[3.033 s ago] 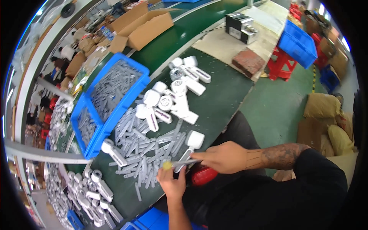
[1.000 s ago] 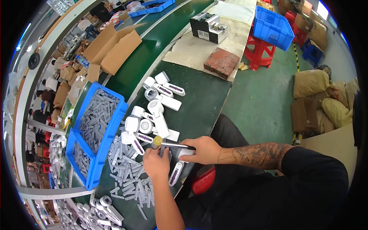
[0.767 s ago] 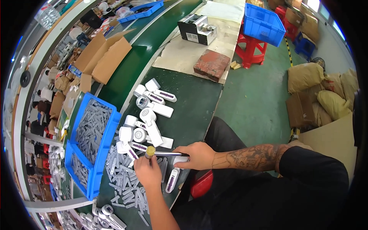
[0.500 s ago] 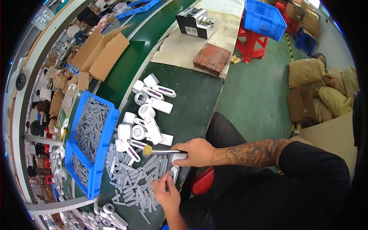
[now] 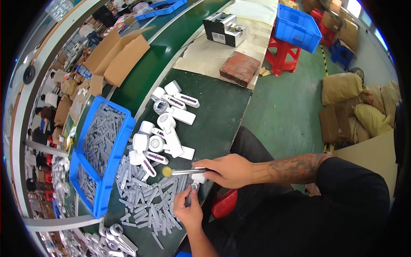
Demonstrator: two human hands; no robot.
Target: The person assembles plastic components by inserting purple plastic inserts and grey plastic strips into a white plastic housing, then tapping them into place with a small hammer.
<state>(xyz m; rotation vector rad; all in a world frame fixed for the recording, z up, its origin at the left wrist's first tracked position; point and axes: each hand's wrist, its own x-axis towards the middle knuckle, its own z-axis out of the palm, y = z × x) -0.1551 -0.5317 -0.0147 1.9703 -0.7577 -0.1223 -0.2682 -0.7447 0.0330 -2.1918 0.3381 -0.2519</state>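
My right hand [image 5: 233, 170] is closed round the metal handle of a small hammer [image 5: 184, 171] with a round yellow head, which points left. Under that hand, a white round-headed device [image 5: 199, 177] lies by the table's near edge, partly hidden. My left hand [image 5: 189, 210] pinches a grey strip [image 5: 189, 198] between thumb and fingers, close to the white device; whether they touch is hard to tell. Beside it spreads a loose pile of similar grey strips [image 5: 150, 203]. Beyond the hammer lie several white devices [image 5: 171, 139] with round heads and flat handles, some with a dark slot.
A divided blue bin [image 5: 128, 128] full of grey strips stands at the left. Farther up the dark table [image 5: 218, 107] are a reddish block [image 5: 239, 68] and a black-and-silver machine [image 5: 224, 30]. More white devices [image 5: 117, 240] lie at lower left. A red stool [image 5: 284, 55] holds a blue crate [image 5: 297, 25].
My left hand has shifted slightly up and right, and more of the grey strip shows in its pinch. The right hand still grips the hammer. The whole view has moved a little.
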